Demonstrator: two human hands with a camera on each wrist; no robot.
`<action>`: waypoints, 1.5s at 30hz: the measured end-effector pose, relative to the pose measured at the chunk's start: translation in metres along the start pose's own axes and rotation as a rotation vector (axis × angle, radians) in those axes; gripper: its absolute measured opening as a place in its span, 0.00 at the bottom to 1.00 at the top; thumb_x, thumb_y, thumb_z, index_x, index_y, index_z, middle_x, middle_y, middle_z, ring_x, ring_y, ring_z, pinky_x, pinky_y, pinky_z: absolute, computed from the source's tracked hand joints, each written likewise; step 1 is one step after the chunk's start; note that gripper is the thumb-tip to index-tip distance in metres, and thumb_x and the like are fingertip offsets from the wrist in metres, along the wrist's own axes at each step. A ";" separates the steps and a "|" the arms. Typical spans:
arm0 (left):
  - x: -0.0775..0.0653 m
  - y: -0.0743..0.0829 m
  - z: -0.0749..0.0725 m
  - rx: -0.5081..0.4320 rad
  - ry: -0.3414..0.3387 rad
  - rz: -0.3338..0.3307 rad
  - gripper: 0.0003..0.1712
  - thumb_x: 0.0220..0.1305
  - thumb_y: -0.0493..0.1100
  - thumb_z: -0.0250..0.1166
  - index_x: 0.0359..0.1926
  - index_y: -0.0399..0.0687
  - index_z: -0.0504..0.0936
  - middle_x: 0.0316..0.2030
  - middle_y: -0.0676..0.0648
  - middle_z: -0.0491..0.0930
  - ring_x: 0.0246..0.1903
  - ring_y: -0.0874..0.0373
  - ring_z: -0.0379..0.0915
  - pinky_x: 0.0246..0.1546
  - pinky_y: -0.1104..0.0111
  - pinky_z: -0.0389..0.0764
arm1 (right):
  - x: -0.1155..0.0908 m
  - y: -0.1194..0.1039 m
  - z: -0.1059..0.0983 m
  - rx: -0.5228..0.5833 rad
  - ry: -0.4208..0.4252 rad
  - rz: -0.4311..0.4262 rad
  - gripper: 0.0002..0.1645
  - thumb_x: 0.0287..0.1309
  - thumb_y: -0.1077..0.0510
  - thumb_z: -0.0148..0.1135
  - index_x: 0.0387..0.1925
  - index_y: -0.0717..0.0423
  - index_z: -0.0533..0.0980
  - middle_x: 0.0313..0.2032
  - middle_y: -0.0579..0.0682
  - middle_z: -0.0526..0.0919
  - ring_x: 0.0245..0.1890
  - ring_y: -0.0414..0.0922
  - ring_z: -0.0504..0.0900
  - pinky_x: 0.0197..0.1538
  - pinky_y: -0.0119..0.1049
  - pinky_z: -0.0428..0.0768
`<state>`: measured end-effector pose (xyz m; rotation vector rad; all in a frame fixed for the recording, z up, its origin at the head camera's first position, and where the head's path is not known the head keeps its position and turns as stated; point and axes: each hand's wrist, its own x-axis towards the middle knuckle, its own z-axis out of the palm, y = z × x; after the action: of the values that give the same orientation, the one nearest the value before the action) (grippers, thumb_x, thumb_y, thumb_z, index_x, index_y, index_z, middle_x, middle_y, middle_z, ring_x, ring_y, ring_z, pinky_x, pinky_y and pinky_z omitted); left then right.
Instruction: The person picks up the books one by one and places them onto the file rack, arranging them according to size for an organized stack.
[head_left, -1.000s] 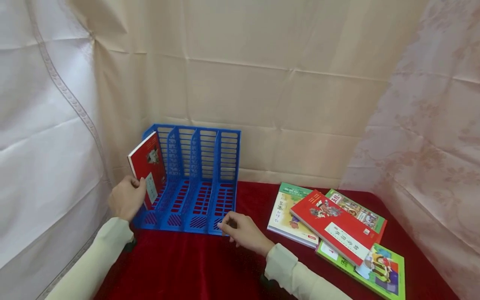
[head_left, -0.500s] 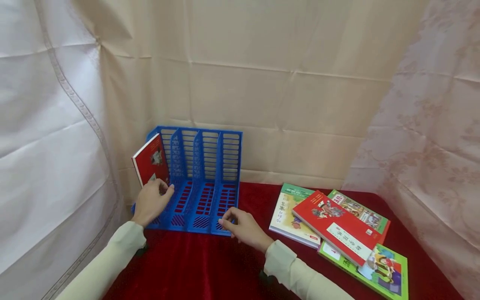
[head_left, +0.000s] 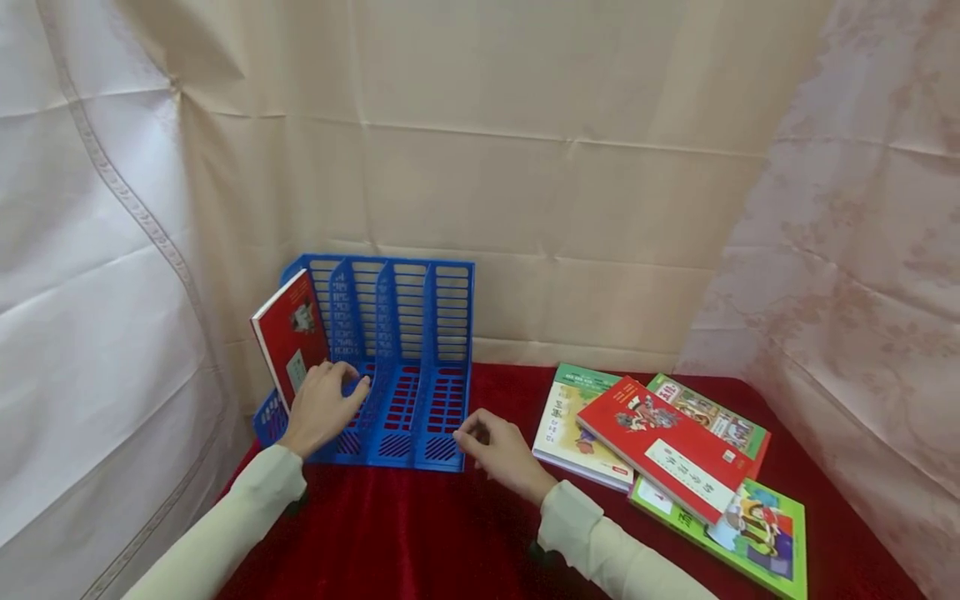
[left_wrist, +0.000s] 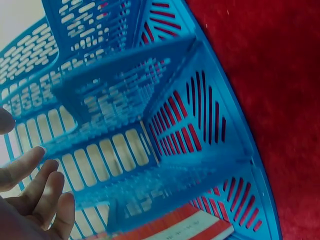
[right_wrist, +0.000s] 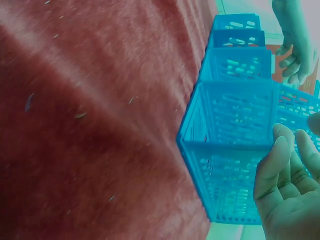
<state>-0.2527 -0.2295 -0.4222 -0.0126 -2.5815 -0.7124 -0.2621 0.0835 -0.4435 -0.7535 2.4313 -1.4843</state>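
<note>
A blue plastic file rack (head_left: 395, 447) with upright dividers stands on the red cloth. In its leftmost slot a red book (head_left: 279, 337) leans upright, its white page edge facing left. My left hand (head_left: 324, 410) hovers in front of the slots just right of that book, fingers loosely bent and holding nothing. The left wrist view shows those fingers (left_wrist: 37, 192) apart from the dividers, with a strip of the red book (left_wrist: 175, 229) below. By the rack's front right corner, my right hand (head_left: 506, 454) hangs with relaxed, slightly curled fingers and nothing in it.
To the right lie several overlapping books: a red book (head_left: 660, 446) on top, a cream and green book (head_left: 573, 425) at left, a green-bordered cartoon book (head_left: 772, 542) in front and another illustrated book (head_left: 712, 412) behind. Beige curtains (head_left: 570, 208) hang behind the table.
My left hand has let go of the red book and moved right, in front of the slots. The book stays in the leftmost slot. My right hand has barely moved.
</note>
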 end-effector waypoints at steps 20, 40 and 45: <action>-0.006 0.046 0.032 -0.007 -0.016 0.133 0.17 0.72 0.53 0.63 0.46 0.44 0.85 0.44 0.44 0.82 0.44 0.48 0.72 0.44 0.51 0.76 | -0.017 0.025 -0.029 -0.060 0.121 0.055 0.13 0.70 0.44 0.63 0.45 0.47 0.78 0.38 0.45 0.82 0.32 0.44 0.78 0.29 0.40 0.83; -0.008 0.086 0.066 -0.038 -0.058 0.248 0.13 0.69 0.49 0.64 0.44 0.44 0.84 0.42 0.48 0.82 0.44 0.52 0.73 0.46 0.54 0.76 | -0.037 0.050 -0.062 -0.032 0.199 0.102 0.14 0.69 0.45 0.66 0.42 0.49 0.78 0.36 0.47 0.81 0.36 0.55 0.82 0.31 0.38 0.81; -0.008 0.095 0.074 -0.068 -0.058 0.252 0.13 0.70 0.50 0.64 0.44 0.45 0.85 0.43 0.46 0.80 0.41 0.54 0.70 0.40 0.59 0.74 | -0.041 0.055 -0.072 -0.040 0.243 0.107 0.11 0.67 0.47 0.69 0.41 0.49 0.79 0.37 0.46 0.82 0.32 0.49 0.80 0.29 0.38 0.81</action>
<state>-0.2647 -0.1101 -0.4359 -0.3787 -2.5468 -0.7125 -0.2747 0.1810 -0.4612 -0.4650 2.6361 -1.5712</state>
